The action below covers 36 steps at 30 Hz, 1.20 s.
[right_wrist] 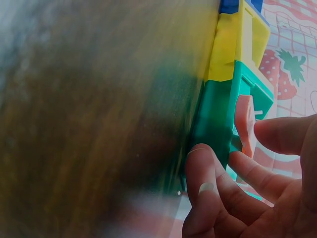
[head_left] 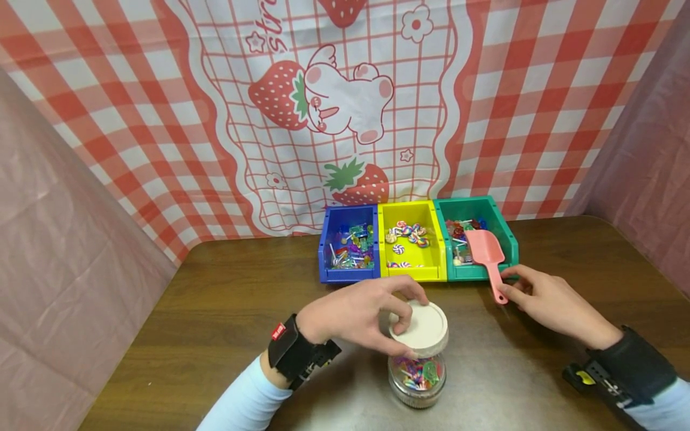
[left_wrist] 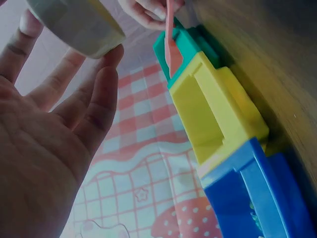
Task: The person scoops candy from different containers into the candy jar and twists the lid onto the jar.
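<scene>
My left hand point(head_left: 363, 314) grips a cream-coloured round lid point(head_left: 431, 329), fingers and thumb about its rim. Directly below the lid in the head view is a clear jar point(head_left: 417, 395) of colourful candies; whether the two touch cannot be told. A pink scoop point(head_left: 487, 248) leans over the front of the green bin point(head_left: 509, 236), its handle pointing toward me. Beside the handle's end is my right hand point(head_left: 555, 302), its thumb tip at the scoop point(right_wrist: 243, 121) in the right wrist view, while the other fingers spread apart from it.
Left of the green bin, joined in a row, stand a yellow bin point(head_left: 412, 272) with swirl lollipops point(head_left: 412, 232) and a blue bin point(head_left: 345, 276) with wrapped candies point(head_left: 358, 242). A checked strawberry cloth point(head_left: 345, 149) hangs behind the wooden table point(head_left: 226, 311).
</scene>
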### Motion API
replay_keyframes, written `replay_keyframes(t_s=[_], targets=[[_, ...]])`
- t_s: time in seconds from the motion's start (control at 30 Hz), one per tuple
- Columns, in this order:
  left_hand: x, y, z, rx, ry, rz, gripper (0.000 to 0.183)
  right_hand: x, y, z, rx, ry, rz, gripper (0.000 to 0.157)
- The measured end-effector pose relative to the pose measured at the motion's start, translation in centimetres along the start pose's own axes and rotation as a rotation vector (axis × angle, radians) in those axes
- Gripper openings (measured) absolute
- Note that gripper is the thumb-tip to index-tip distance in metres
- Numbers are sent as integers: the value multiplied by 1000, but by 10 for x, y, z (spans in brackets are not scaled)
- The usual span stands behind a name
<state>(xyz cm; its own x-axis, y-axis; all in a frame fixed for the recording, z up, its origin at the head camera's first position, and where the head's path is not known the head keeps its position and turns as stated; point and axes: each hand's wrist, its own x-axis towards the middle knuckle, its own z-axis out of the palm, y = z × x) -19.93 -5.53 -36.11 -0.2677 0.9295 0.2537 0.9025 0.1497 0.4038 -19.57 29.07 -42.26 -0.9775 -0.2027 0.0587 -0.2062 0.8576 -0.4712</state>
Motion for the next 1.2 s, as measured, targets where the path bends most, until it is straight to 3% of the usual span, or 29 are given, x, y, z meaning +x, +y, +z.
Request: replay_keyframes(t_s=[0.33, 0.7, 0.87, 1.03, 1.2], targets=[[0, 17, 3, 77, -171, -19, 35, 0, 0, 0, 6, -11, 9, 55], [1, 21, 7, 95, -264, -26, 31, 0, 1, 0, 9, -19, 10, 55], [2, 22, 12, 128, -279, -49, 40, -1, 1, 0, 1, -13, 3, 52], [3, 24, 15, 91, -285, -80, 55, -4, 2, -2, 15, -33, 13, 52], [0, 23, 15, -57, -259, -124, 77, -4, -1, -13, 22, -39, 12, 53]])
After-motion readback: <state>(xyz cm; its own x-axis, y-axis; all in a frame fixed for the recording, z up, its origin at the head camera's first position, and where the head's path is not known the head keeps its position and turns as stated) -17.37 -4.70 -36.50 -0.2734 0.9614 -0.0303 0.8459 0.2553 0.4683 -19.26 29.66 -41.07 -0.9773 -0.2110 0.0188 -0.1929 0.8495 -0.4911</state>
